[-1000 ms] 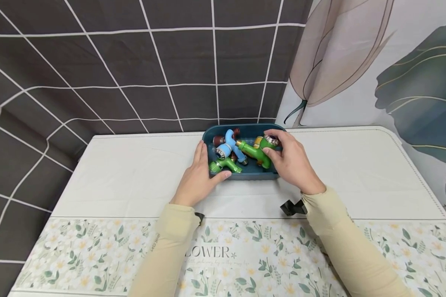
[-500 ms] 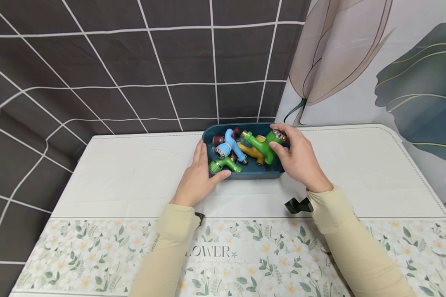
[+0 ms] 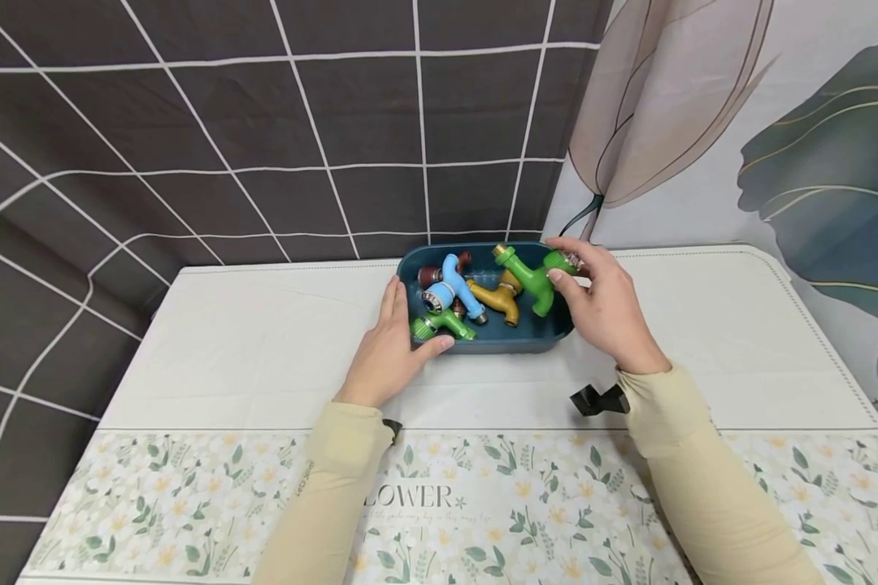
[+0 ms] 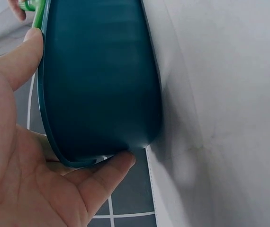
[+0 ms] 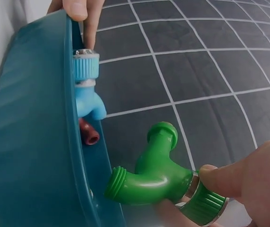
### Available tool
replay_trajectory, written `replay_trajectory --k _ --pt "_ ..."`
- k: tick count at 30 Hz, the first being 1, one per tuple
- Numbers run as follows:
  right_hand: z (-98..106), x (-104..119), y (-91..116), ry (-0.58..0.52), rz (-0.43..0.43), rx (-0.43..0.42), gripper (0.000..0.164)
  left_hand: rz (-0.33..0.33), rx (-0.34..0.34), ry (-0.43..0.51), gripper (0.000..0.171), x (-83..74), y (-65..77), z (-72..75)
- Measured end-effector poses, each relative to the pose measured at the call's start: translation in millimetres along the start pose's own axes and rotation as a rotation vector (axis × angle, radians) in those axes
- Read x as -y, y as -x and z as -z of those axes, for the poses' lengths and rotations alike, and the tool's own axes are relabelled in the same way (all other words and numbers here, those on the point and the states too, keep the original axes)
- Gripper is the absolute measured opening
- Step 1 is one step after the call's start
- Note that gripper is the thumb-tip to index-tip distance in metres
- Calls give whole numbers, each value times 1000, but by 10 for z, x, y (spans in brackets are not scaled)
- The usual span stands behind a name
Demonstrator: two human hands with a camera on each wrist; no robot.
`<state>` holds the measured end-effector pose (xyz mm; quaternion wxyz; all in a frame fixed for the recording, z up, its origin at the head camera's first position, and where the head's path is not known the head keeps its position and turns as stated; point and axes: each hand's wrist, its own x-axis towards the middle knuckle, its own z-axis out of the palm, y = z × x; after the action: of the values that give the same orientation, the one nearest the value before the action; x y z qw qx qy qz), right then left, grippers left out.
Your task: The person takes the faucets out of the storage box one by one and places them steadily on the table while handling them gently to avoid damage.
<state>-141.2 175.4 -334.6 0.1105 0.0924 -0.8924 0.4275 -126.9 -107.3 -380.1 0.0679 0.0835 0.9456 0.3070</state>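
Observation:
A dark teal plastic bin (image 3: 515,345) on the table holds several taps. My right hand (image 3: 603,305) pinches a green tap (image 3: 530,280) by its ribbed knob, thumb on one side and fingers on the other. In the right wrist view, this green tap (image 5: 158,177) is held at the bin's rim, threaded end towards the bin. My left hand (image 3: 384,353) rests against the bin's left end, fingers straight along the wall and thumb at the front rim. Inside lie a blue tap (image 3: 454,288), a yellow tap (image 3: 497,299), a smaller green tap (image 3: 442,325) and dark red pieces (image 3: 430,277).
The white table cover (image 3: 263,341) has a floral printed band (image 3: 212,496) near the person. Behind the bin, a dark cloth with white grid lines (image 3: 366,146) hangs, with a leaf-patterned cloth (image 3: 673,162) to its right.
My right hand has moved right with the green tap, lifting it off the yellow tap, which now shows fully. My left hand and the bin have stayed put.

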Motion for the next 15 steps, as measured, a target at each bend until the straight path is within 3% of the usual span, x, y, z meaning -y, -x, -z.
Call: replay_trajectory --k 15 --pt "201 -109 -29 -19 -99 -50 41 0 -4 4 108 0 10 2"
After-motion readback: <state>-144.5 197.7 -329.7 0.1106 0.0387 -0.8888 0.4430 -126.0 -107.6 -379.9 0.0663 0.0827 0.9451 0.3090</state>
